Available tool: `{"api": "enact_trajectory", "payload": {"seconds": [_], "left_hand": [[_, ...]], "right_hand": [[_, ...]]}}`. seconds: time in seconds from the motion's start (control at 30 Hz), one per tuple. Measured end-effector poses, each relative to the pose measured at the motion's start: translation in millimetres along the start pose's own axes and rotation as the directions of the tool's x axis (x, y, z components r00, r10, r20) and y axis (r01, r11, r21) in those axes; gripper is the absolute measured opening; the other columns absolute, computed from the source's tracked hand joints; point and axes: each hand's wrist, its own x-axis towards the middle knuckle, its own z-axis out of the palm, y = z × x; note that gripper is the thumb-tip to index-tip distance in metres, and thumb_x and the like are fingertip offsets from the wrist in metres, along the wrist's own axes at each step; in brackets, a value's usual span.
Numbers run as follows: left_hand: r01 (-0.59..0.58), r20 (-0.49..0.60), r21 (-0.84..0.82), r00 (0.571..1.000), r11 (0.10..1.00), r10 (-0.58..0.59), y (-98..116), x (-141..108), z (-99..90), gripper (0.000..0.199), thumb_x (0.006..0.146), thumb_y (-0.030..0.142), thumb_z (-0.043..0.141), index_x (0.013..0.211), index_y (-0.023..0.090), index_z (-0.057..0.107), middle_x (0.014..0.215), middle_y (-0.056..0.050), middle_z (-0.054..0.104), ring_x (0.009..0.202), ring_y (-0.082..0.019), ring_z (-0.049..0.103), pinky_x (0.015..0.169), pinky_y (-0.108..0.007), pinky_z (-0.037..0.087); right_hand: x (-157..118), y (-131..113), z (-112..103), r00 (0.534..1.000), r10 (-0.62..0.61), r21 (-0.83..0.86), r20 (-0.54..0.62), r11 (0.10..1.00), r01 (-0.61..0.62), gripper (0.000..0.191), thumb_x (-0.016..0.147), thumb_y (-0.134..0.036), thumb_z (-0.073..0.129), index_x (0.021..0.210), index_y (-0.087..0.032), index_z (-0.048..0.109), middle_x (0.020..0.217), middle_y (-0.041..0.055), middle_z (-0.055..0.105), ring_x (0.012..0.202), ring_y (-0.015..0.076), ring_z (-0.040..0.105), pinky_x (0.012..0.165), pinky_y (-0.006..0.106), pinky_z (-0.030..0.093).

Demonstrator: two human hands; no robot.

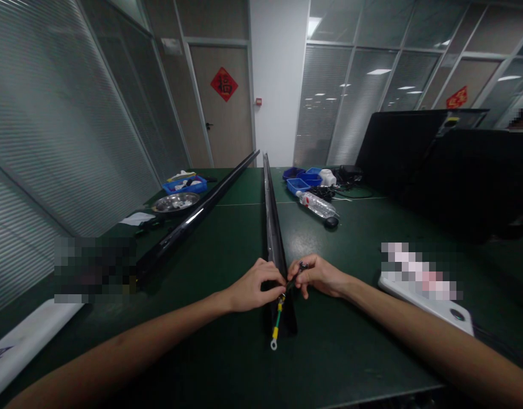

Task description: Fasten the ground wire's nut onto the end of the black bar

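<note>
Item: bench (355, 358), dark green top, carrying everything below.

Item: dark channel (275, 238), long, lying lengthwise from near the bench's front edge to its far edge. I judge it stiff, thin-walled and light for its length, smooth enough to slide; best held by both side walls near the front end, as the long far part could swing.

Item: my right hand (319, 275), at the channel's right wall, fingers closed round a small dark piece.

Item: my left hand (259, 287), over the left wall, thumb and fingertips nearly together by the lead's upper end; I cannot tell whether they grip it.

Item: green-and-yellow lead (279, 313), at the channel's front end, pointing to the bench's front edge. Probably light and bendable; best taken by its yellow sleeve.

Item: small dark piece (303, 265), detail unclear; probably light and rigid.

Item: ring terminal (274, 344), on the lead's near tip; likely hard metal.
</note>
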Motion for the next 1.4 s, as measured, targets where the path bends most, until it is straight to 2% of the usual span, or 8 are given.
{"api": "enact_trajectory", "payload": {"seconds": [0.23, 0.6, 0.83, 1.2, 1.4], "left_hand": [[0.002, -0.001, -0.003, 1.0, 1.0, -0.002, -3.6, 0.0, 1.6, 0.018, 0.1, 0.032, 0.058, 0.094, 0.019, 0.07, 0.095, -0.002, 0.07, 0.092, -0.018, 0.06, 0.092, -0.033, 0.034], [-0.013, 0.008, 0.017, 1.0, 1.0, 0.013, -3.8, 0.3, 2.0, 0.026, 0.102, 0.038, 0.053, 0.092, 0.019, 0.069, 0.095, -0.003, 0.071, 0.094, -0.02, 0.06, 0.092, -0.033, 0.034], [-0.011, -0.02, 0.008, 1.0, 1.0, 0.012, -2.5, -0.5, 1.6, 0.02, 0.101, 0.033, 0.057, 0.093, 0.019, 0.069, 0.094, -0.001, 0.07, 0.092, -0.018, 0.061, 0.091, -0.033, 0.033], [-0.027, 0.006, 0.017, 1.0, 1.0, 0.027, -3.9, 0.3, 1.6, 0.02, 0.101, 0.03, 0.057, 0.092, 0.019, 0.069, 0.094, -0.001, 0.07, 0.094, -0.018, 0.059, 0.093, -0.034, 0.033], [-0.016, -0.021, 0.012, 1.0, 1.0, 0.017, -5.4, -1.1, 2.9, 0.017, 0.1, 0.03, 0.059, 0.093, 0.02, 0.07, 0.094, -0.001, 0.07, 0.091, -0.018, 0.06, 0.092, -0.033, 0.033]], "right_hand": [[-0.9, -1.2, 1.3, 1.0, -0.014, -0.007, -0.006, 1.0, 0.014, 0.022, 0.072, -0.019, 0.092, 0.089, -0.01, 0.081, 0.082, 0.0062, 0.073, 0.065, 0.0131, 0.068, 0.048, 0.02, 0.062], [-0.6, -2.3, 3.4, 1.0, 0.001, -0.01, -0.004, 1.0, -0.001, 0.022, 0.068, -0.018, 0.094, 0.084, -0.01, 0.08, 0.077, 0.0041, 0.071, 0.063, 0.0129, 0.068, 0.047, 0.019, 0.061], [-0.6, 0.5, 1.1, 1.0, -0.017, -0.016, -0.015, 1.0, 0.017, 0.021, 0.072, -0.019, 0.092, 0.087, -0.01, 0.081, 0.079, 0.006, 0.072, 0.065, 0.0135, 0.068, 0.048, 0.02, 0.063], [-0.6, 1.8, -1.5, 1.0, -0.012, -0.016, 0.003, 1.0, 0.012, 0.02, 0.071, -0.015, 0.091, 0.086, -0.011, 0.079, 0.08, 0.0052, 0.072, 0.064, 0.0137, 0.069, 0.048, 0.02, 0.062], [-1.3, 0.9, 1.0, 1.0, -0.023, -0.026, -0.017, 0.999, 0.023, 0.022, 0.072, -0.02, 0.092, 0.087, -0.01, 0.08, 0.08, 0.006, 0.071, 0.065, 0.0137, 0.068, 0.048, 0.02, 0.062]]}}
